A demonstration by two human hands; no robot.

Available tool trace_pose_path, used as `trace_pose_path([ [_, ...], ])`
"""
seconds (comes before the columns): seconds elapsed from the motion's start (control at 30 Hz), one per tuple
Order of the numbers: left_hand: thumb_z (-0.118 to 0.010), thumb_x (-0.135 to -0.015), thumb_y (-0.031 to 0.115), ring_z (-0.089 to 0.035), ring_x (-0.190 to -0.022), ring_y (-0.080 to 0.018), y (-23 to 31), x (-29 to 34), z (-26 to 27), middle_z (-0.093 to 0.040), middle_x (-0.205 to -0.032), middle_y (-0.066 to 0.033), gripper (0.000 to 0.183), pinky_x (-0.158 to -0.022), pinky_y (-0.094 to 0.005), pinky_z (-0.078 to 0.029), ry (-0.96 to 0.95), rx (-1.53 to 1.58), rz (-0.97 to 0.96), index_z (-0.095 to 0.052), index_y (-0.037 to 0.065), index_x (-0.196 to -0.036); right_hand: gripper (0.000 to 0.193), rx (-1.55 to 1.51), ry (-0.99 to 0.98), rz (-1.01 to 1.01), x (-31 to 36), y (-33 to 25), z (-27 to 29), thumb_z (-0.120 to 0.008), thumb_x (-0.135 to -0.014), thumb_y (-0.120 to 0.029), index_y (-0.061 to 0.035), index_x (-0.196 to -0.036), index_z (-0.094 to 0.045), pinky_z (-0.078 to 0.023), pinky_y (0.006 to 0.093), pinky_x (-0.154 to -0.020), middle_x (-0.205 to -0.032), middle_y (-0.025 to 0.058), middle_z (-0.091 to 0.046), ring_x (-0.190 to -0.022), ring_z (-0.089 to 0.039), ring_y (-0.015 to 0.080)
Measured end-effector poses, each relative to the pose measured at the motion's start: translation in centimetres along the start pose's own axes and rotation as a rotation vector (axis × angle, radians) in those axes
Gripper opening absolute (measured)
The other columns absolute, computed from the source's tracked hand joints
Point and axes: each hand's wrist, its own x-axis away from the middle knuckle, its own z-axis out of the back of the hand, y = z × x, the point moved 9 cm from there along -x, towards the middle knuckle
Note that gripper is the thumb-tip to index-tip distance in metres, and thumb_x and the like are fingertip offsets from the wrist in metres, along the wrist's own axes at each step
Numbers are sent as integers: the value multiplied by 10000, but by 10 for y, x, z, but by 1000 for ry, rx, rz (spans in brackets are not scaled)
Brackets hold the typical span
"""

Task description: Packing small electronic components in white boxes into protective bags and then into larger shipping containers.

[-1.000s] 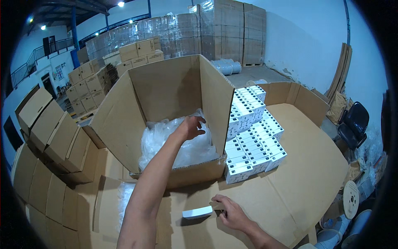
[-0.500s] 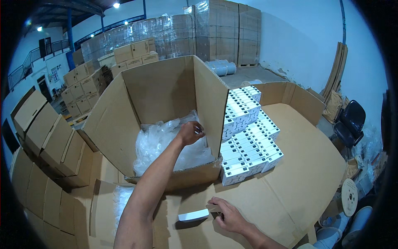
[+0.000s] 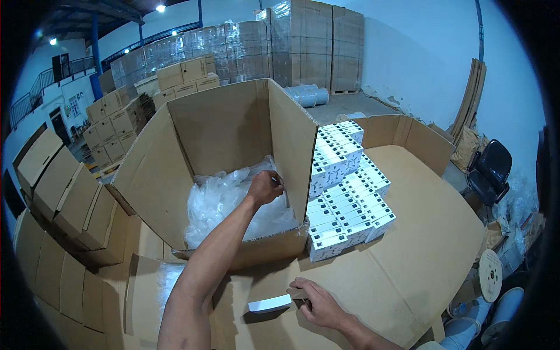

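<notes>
My left hand [image 3: 265, 188] is inside a large open cardboard carton [image 3: 224, 122], above a heap of clear plastic bags [image 3: 216, 204]. Its fingers are curled together near the carton's right wall; what they pinch, if anything, cannot be made out. On the cardboard-covered table lies a slim white box [image 3: 269, 304], its right end toward my right hand [image 3: 318, 303]. A brownish flap shows at that end, and the bent fingers and thumb of my right hand are closed on it. Right of the carton stand stacked rows of white boxes [image 3: 350, 201] with dark square marks.
Brown cartons [image 3: 64, 198] line the left side. A shallow cardboard tray [image 3: 140, 291] with clear plastic lies beside my left forearm. Cardboard walls [image 3: 402, 133] edge the table's far right. Beyond are a dark chair [image 3: 490, 172], cable spools [image 3: 491, 274] and wrapped pallets [image 3: 315, 49].
The whole view has shifted slightly. My right fingers have closed in on the flap end of the slim white box. My left hand stays in the carton with its fingers still curled.
</notes>
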Motion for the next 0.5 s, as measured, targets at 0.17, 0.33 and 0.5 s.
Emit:
trace_pose_path([
  [0.17,-782,-793,119,-763,-787,-237,-24,-4,2,-775,-854,-141,216,-767,-346,-597,7,276,125,-719,-11,-954,594,1,-7,-8,0,-3,0,-610,-778,40,-36,-1357,-505,-452,444,-1112,-1385,204,-550,-1318,-530,388],
  [0.33,-843,-720,195,-684,-1112,-346,-29,0,20,-714,-1180,-200,407,-951,-405,-562,-40,-500,75,-705,-2,-1048,594,-1,-4,-27,0,1,2,-608,-774,45,-37,-1354,-508,-460,446,-1104,-1394,206,-543,-1328,-521,393],
  [0.5,-844,-693,235,-678,-1068,-348,-75,4,6,-704,-1220,-172,461,-1012,-396,-537,-316,-673,133,-731,74,-1110,593,8,-18,25,-1,-4,-1,-609,-768,53,-35,-1346,-509,-466,443,-1093,-1379,205,-546,-1309,-531,395],
])
